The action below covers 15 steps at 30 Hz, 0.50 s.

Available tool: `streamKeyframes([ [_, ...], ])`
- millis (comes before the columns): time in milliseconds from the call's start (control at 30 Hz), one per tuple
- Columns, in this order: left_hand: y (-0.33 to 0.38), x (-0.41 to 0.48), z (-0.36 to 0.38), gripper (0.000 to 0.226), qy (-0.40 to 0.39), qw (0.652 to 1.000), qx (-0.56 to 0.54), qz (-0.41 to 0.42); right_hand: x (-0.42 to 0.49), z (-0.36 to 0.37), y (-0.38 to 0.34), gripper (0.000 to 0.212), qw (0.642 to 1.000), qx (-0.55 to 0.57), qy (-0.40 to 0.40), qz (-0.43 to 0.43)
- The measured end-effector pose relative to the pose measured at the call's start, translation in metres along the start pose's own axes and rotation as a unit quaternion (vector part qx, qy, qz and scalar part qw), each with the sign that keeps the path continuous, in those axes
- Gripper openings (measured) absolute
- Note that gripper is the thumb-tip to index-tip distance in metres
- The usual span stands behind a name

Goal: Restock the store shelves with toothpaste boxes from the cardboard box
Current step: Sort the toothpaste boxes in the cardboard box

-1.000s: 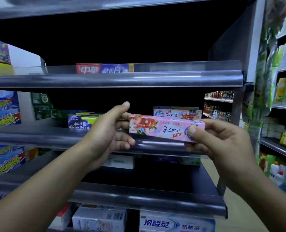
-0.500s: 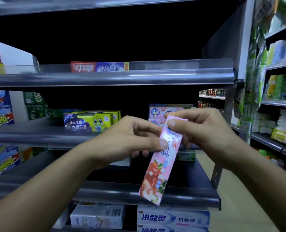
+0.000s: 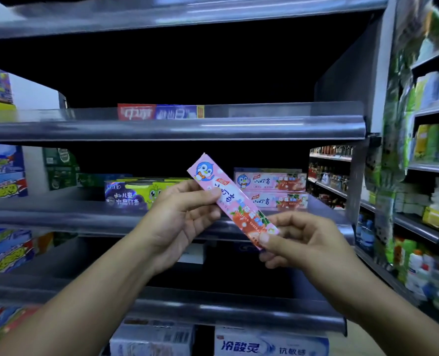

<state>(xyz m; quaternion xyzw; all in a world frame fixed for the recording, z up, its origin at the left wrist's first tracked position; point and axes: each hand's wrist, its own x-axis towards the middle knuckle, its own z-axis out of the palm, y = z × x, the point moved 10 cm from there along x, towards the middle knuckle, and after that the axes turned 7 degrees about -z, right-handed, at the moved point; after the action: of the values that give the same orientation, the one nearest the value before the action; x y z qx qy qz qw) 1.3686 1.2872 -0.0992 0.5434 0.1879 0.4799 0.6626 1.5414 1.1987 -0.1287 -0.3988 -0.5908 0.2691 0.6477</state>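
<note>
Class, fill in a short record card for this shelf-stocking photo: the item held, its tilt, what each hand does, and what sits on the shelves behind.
Item held: pink toothpaste box, penguin picture on its upper end
Tilt: diagonal, upper end left, lower end right
Left grip: holds the box near its middle, thumb on the front
Right grip: pinches the lower end
Middle shelf: two matching pink boxes stacked at right; green and purple boxes at left
Upper shelf: one red and blue box
</note>
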Motion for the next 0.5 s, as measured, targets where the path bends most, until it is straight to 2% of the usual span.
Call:
streamKeyframes([
  [67,0.002,0.002,-0.007,0.045,0.018,1.0,0.002,0.021,0.003,-0.009,-0.004,0.042,1.0,0.003,0.028,-0.014],
  [133,0.011,0.005,-0.014,0.046,0.042,0.997,0.032,0.049,0.007,-0.021,-0.011,0.041,0.998,-0.009,0.053,-0.027],
  [233,0.023,0.016,-0.016,0.034,0.077,0.987,0.125,0.064,0.023,-0.044,-0.029,0.033,0.991,-0.057,0.101,-0.063],
  [333,0.035,0.036,-0.011,0.017,0.117,0.962,0.232,0.089,0.046,-0.072,-0.046,0.033,0.975,-0.122,0.16,-0.094],
  [500,0.04,0.076,-0.003,0.011,0.171,0.919,0.335,0.121,0.078,-0.102,-0.051,0.021,0.941,-0.244,0.21,-0.106],
])
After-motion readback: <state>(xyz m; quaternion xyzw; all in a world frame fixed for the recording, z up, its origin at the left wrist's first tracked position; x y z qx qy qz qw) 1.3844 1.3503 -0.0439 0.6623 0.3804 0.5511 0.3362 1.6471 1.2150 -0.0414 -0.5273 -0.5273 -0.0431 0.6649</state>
